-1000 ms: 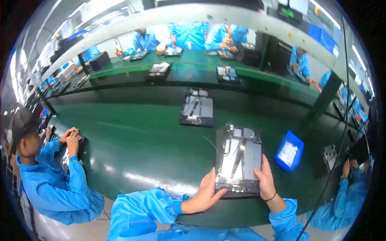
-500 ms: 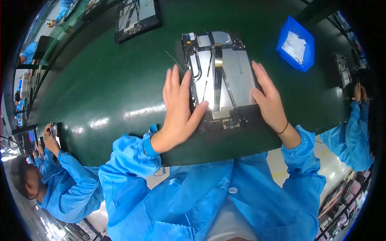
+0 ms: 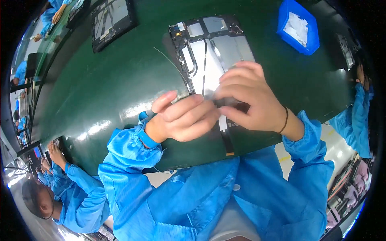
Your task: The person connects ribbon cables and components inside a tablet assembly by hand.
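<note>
An opened tablet lies on the green table, its inner side up, with silvery panels and a dark frame. A black flat ribbon cable hangs out past its near edge toward me. Over the tablet's lower part, my left hand and my right hand meet. The left fingers are curled, their tips pressed together. Thumb and fingers of my right hand close in a pinch right beside them. What sits between the fingertips is blurred and mostly covered. A thin wire sticks out from the tablet's left side.
A blue bin with white pieces in it stands at the far right. Another opened tablet lies at the far left. Co-workers in blue sleeves handle devices at both sides. The table's near edge runs just before my body.
Both hands have come off the tablet's sides and met over its lower part, fingers closing. The ribbon cable that lay up along the tablet's middle now points toward me.
</note>
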`<state>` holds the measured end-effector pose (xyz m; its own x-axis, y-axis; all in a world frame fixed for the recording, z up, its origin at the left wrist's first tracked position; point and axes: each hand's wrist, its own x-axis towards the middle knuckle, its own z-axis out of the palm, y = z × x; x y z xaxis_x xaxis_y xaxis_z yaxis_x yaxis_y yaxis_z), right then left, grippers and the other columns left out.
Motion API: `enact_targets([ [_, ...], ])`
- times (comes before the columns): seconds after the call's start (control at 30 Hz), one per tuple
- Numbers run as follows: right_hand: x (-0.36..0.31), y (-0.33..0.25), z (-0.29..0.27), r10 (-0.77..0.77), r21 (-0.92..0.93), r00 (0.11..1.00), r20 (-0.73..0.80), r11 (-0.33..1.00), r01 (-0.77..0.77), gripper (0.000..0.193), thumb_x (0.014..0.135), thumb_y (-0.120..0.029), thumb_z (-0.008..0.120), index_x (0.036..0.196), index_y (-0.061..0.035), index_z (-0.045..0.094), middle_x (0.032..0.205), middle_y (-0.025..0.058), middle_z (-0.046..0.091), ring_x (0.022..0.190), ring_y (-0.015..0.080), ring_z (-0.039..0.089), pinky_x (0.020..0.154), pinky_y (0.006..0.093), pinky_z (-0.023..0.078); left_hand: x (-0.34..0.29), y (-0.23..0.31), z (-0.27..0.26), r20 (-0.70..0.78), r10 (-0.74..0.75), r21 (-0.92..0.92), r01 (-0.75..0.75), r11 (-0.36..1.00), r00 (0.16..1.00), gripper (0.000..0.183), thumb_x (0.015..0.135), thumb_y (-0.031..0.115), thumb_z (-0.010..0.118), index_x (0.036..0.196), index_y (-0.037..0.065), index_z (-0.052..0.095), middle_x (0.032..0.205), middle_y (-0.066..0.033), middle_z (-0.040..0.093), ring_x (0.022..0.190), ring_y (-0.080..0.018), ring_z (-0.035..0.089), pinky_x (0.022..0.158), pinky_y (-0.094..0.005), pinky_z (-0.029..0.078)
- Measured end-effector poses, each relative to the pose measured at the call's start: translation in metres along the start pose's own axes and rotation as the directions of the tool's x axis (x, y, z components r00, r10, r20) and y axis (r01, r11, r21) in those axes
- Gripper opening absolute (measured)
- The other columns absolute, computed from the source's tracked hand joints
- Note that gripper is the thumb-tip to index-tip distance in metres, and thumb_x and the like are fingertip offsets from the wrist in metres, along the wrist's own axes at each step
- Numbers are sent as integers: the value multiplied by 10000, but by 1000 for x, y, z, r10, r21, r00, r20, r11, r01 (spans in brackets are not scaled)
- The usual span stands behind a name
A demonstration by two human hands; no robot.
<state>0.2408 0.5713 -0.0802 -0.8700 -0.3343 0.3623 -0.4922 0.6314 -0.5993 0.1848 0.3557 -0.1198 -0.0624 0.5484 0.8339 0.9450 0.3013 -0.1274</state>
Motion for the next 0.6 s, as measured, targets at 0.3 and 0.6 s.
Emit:
enact_targets([
  [0.3,7,6,-3,93,-75,995,31,993,-90,80,806,-199,671,821,-131,633,877,21,626,955,231,582,946,415,347,2,-13,-12,129,226,-103,-213,971,966,158,772,248,677,917,293,720,960,103,669,953,-124,580,1027,-394,292],
  [0.6,2,99,-127,9,-739,856,-516,501,-451,139,870,-159,670,960,-54,688,905,85,711,849,236,669,816,349,482,30,-22,30,379,-533,-495,652,575,757,166,701,75,751,855,108,701,777,43,664,880,-179,595,1046,-429,265],
])
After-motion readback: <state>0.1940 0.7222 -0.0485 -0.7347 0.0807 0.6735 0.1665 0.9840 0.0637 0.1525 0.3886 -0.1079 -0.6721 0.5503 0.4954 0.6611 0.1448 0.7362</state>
